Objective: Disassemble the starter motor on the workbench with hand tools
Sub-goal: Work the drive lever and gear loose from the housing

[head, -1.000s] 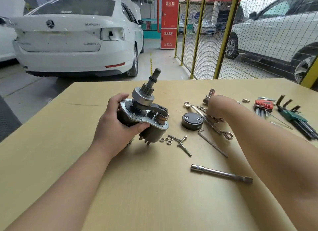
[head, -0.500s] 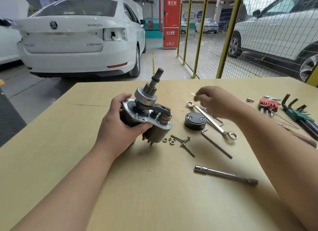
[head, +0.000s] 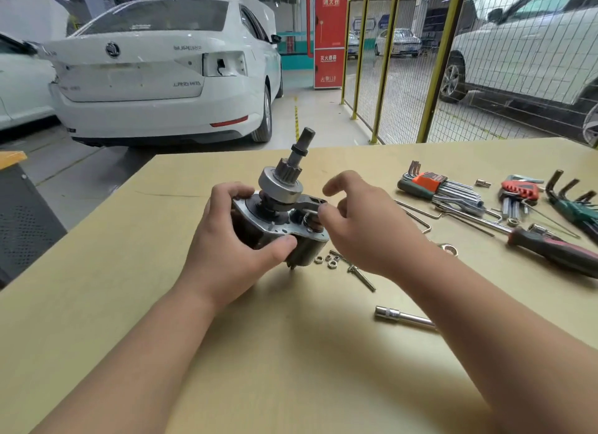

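The motor (head: 280, 187) stands tilted on the table (head: 291, 369), its shaft (head: 301, 148) pointing up. The left hand (head: 226, 249) grips it from the left, with the fingers curled over the top plate and the thumb pressed on the front. The right hand (head: 365, 229) is just beside the motor, on its right. Its fingers are half curled, and one fingertip (head: 323, 213) touches the motor's top. I cannot tell if it pinches anything. Small nuts (head: 327, 260) lie by the motor.
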Action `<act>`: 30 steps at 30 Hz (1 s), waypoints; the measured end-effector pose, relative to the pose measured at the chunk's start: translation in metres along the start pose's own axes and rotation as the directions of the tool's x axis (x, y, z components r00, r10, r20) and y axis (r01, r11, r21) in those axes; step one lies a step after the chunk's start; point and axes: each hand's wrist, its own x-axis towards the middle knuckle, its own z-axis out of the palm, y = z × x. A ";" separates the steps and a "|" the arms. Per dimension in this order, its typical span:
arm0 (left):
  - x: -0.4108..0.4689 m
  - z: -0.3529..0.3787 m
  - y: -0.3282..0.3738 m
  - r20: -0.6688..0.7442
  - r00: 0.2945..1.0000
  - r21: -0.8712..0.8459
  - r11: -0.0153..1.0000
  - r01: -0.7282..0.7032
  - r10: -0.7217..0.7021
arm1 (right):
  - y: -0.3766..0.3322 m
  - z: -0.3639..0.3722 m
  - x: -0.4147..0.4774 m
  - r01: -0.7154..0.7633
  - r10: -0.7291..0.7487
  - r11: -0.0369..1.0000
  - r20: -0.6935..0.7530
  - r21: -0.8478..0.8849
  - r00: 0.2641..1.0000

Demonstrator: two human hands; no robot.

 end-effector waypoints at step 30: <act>0.065 -0.037 0.050 0.489 0.804 0.508 0.860 0.053 -0.339 | -0.004 0.035 -0.005 -0.101 0.074 0.962 0.114 0.253 0.991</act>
